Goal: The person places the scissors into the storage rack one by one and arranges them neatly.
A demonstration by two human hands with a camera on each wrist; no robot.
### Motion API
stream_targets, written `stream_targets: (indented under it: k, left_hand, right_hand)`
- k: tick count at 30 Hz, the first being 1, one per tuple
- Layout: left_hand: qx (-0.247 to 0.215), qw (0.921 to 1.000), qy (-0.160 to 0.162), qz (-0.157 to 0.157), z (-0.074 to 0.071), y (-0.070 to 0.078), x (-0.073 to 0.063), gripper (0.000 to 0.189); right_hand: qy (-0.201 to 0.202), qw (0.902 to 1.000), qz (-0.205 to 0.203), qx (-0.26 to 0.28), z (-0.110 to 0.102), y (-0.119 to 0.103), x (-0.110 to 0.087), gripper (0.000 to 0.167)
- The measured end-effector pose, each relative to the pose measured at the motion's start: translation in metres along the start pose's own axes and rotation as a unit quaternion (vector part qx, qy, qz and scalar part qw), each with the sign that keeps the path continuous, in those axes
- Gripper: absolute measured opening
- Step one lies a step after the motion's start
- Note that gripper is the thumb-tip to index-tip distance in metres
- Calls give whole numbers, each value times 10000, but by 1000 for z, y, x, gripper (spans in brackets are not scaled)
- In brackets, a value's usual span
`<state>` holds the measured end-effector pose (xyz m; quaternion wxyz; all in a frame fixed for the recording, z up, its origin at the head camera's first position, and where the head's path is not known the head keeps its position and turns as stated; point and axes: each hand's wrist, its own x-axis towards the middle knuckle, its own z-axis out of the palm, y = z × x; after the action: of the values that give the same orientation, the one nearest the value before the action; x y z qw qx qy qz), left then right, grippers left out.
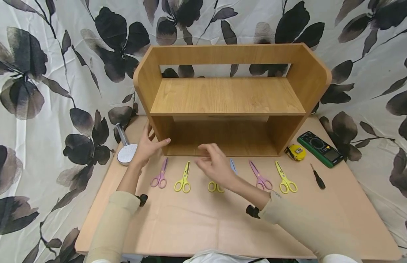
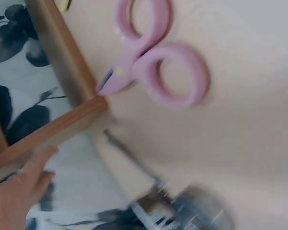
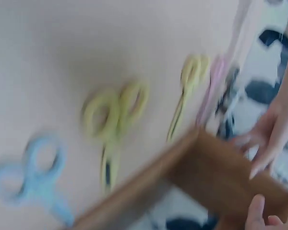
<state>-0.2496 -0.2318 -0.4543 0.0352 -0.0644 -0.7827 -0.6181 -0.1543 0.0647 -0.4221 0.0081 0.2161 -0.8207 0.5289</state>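
A wooden two-tier shelf (image 1: 228, 96) stands at the back of the table. At its left side panel, my left hand (image 1: 147, 148) grips the front edge, thumb toward the inside and fingers along the outer face. My right hand (image 1: 218, 166) hangs before the lower compartment with loosely bent fingers and nothing in them. Along the shelf's front lies a row of scissors: purple scissors (image 1: 162, 174) and yellow scissors (image 1: 183, 179) at left, yellow-handled scissors (image 1: 215, 187) and blue scissors (image 1: 233, 166) partly hidden by my right hand, then purple scissors (image 1: 260, 177) and yellow scissors (image 1: 285, 179).
Right of the shelf lie a yellow tape measure (image 1: 296, 152), a green-edged multimeter (image 1: 320, 149) and a black-handled screwdriver (image 1: 318, 178). A round-headed tool with a grey handle (image 1: 127, 153) lies beyond my left wrist. Floral cloth (image 1: 371, 120) surrounds the table (image 1: 190, 226).
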Motion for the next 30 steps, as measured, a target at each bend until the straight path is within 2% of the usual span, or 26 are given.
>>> stream_targets:
  k: [3,6,8,12,14,17,22,30]
  left_hand:
    - [-226,9985,-281,-415,-3,-15,1,102]
    - [-79,9974,-325,-637,-5,-26,-2,87]
    - [77,9966,-294,-760,-6,-31,-5,81]
    - [20,9934,-265,-1113,-9,-43,-10,75]
    - [-155,9914,-252,-1277,-9,-48,-12,74]
    - [-314,9903,-242,-1331,-9,-51,-12,73]
    - [-646,9869,-341,-1438,-6,-45,-8,72]
    - [-825,9827,-365,-1620,-4,-50,-3,73]
  right_hand:
    - [-376,9963,414,646,33,2,6,43]
    - [-516,9908,675,1052,60,4,14,44]
    - [-556,9880,812,1187,77,6,17,44]
    - [-699,9818,1051,1418,107,9,23,46]
    - [-786,9792,1136,1484,120,11,25,48]
    - [-868,9761,1229,1568,135,15,27,51]
    - [-784,9786,1410,1274,149,22,30,52]
    - [-642,9783,1786,826,167,35,32,51]
